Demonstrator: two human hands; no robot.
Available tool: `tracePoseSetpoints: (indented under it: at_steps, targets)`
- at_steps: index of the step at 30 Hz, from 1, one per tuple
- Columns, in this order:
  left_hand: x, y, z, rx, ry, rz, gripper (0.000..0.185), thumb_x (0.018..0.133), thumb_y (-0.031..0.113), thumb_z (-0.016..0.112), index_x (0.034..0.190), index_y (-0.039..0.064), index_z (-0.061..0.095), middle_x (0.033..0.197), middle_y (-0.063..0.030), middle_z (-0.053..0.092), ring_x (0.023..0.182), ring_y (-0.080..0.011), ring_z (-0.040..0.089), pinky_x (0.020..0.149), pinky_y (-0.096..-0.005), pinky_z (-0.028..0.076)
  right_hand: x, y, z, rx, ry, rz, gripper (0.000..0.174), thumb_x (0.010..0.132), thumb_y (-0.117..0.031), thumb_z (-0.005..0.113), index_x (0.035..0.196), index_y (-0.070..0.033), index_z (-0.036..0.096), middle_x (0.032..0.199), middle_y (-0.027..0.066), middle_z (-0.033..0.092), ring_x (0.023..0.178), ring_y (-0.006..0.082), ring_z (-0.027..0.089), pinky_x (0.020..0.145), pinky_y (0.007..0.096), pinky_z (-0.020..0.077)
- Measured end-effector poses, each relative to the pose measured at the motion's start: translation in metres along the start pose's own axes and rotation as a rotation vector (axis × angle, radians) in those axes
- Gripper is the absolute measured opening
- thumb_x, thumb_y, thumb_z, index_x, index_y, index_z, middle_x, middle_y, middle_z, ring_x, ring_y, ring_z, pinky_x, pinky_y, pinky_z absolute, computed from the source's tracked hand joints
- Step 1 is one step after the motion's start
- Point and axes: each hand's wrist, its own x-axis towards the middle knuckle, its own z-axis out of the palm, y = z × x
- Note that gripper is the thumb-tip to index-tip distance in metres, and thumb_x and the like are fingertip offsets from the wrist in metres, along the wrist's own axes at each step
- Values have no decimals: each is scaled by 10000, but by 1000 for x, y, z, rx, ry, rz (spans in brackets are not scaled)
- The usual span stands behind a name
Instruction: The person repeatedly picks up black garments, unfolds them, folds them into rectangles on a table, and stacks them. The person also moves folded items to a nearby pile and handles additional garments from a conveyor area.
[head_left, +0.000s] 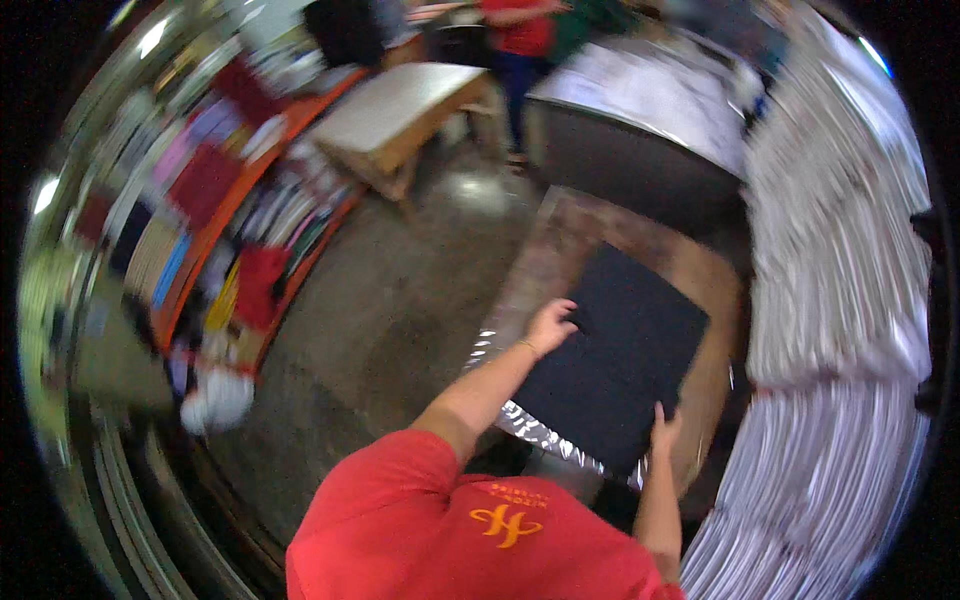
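A black rectangular sheet or flat stack (622, 345) lies on a brown board-like surface (709, 352) in front of me. My left hand (553, 326) is at the sheet's left edge, thumb and fingers curved and apart; blur hides whether it grips the edge. At the lower right edge of the sheet is my right hand (664, 431), thumb pointing up along the edge; whether its fingers grip the sheet from beneath is hidden. Shiny clear plastic film (547, 439) shows along the near edge of the surface.
Tall stacks of pale sheets (832, 225) stand close on the right. On the left, an orange shelf (217, 217) holds folded coloured material. Beyond are a wooden table (405, 97), a large dark-sided table with a whitish top (637, 97) and a person in red (521, 45).
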Motion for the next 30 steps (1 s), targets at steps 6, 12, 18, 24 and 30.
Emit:
tracePoseSetpoints:
  at_steps: [6, 12, 18, 24, 30]
  targets:
    - [-62, -59, -123, 21, 571, -344, 513, 736, 111, 711, 1221, 29, 566, 1097, -190, 653, 1029, -314, 639, 890, -399, 506, 18, 26, 3, -415, 34, 49, 794, 823, -470, 732, 1302, 112, 478, 1310, 285, 537, 1202, 405, 523, 1041, 430, 398]
    - [-281, -104, -405, 8, 1449, -615, 633, 728, 27, 617, 1319, -70, 412, 1300, -267, 528, 1235, -379, 515, 1060, -402, 391, 49, 57, 4, -380, -64, -91, 806, 844, -468, 713, 1323, 126, 452, 1320, 299, 525, 1200, 415, 525, 1041, 434, 399]
    - [-439, -20, -572, 324, 1464, -850, 844, 728, 66, 611, 1494, 26, 258, 1347, -272, 514, 1245, -381, 518, 1040, -405, 401, 28, 36, 0, -287, -119, -58, 762, 867, -413, 704, 1317, 145, 445, 1324, 309, 519, 1207, 425, 519, 1038, 431, 403]
    - [-461, 19, -593, 398, 1654, -725, 844, 728, 85, 616, 1495, 47, 266, 1257, -267, 584, 1141, -414, 585, 987, -412, 448, 6, 31, -6, -512, -93, -52, 753, 865, -392, 712, 1327, 139, 444, 1318, 302, 528, 1222, 400, 520, 1042, 427, 400]
    - [-375, -49, -486, 611, 1373, -438, 426, 771, 224, 673, 1134, 15, 596, 1029, -184, 675, 936, -354, 651, 831, -425, 497, -36, 38, -5, -426, -173, -36, 744, 861, -401, 716, 1309, 137, 464, 1296, 309, 544, 1208, 400, 536, 1026, 431, 408]
